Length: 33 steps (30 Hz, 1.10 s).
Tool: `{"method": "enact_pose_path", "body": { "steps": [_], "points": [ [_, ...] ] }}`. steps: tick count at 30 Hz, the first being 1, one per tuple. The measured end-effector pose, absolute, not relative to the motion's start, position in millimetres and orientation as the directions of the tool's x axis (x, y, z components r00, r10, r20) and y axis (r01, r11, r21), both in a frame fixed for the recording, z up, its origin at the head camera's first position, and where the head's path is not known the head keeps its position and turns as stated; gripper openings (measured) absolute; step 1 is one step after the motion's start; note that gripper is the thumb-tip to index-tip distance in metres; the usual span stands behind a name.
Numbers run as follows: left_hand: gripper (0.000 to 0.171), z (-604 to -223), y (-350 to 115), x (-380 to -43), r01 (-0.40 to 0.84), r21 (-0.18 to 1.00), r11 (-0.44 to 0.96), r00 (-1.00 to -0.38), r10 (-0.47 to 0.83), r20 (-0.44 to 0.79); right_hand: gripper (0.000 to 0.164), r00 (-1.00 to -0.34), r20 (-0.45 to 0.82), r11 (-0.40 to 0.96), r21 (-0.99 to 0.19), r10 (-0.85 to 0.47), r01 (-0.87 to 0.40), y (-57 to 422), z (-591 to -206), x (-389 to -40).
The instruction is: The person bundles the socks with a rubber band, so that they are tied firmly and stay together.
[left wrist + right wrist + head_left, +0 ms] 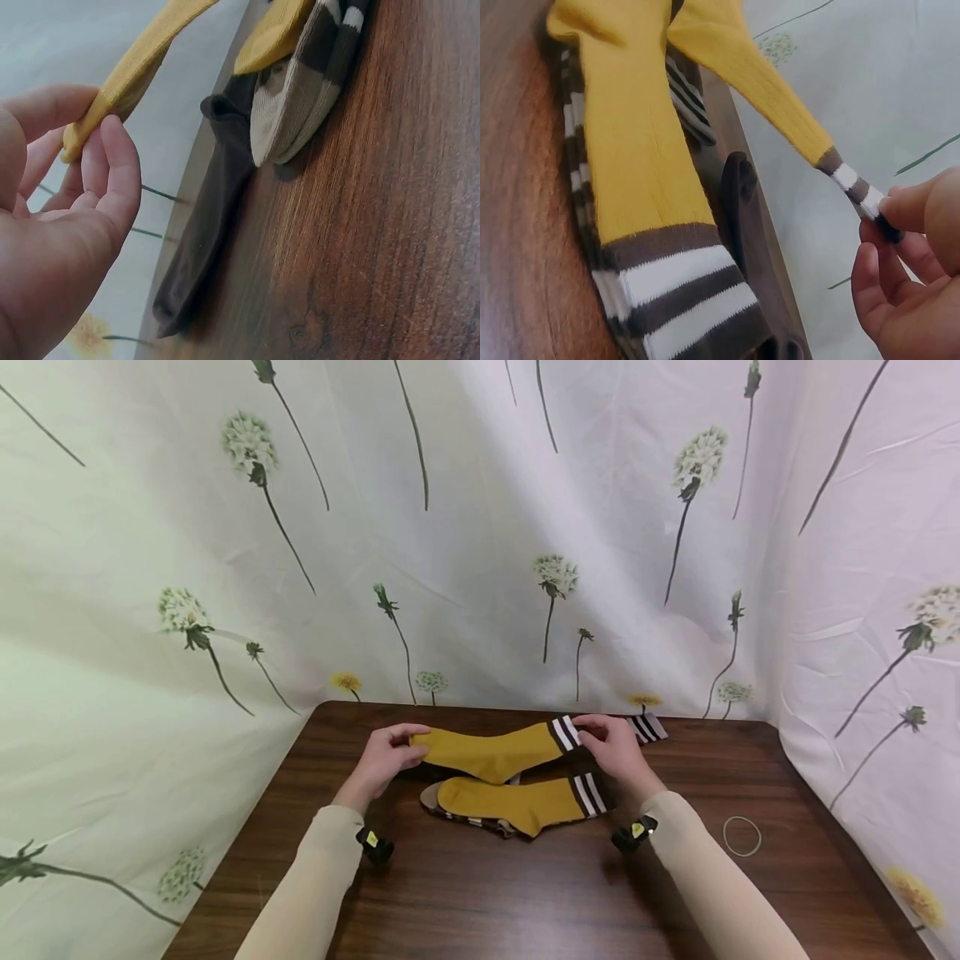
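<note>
A yellow sock (pixel 487 753) with a brown and white striped cuff is stretched sideways between both hands, raised off the table. My left hand (pixel 386 758) pinches its toe end; the left wrist view shows the thumb and fingers of that hand (pixel 75 195) on the yellow fabric. My right hand (pixel 613 747) pinches the striped cuff, also seen with the right hand (pixel 911 255) in the right wrist view. Nearer the body lies a second yellow sock (pixel 517 802), flat on top of a beige, brown and white patterned sock (pixel 292 97).
Behind these, a dark sock (pixel 202 232) lies along the table's back edge. A grey striped cuff (pixel 648 727) shows past my right hand. A thin pale ring (pixel 742 836) lies on the brown wooden table (pixel 480 902). A flower-printed curtain (pixel 480 568) hangs behind.
</note>
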<state>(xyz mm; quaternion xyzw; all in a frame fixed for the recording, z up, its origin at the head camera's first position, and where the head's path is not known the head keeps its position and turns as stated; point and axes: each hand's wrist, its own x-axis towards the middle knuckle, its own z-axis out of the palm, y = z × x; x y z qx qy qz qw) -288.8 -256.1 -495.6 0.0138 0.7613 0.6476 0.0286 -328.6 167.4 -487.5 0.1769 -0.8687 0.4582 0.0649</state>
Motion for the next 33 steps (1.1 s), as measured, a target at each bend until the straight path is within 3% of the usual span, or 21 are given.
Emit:
{"method": "enact_pose_path", "body": {
  "steps": [33],
  "points": [
    [0.034, -479, -247, -253, -0.01, 0.992, 0.126, -0.978, 0.205, -0.035, 0.022, -0.916, 0.316, 0.474, -0.785, -0.249, -0.399, 215, -483, -282]
  ]
}}
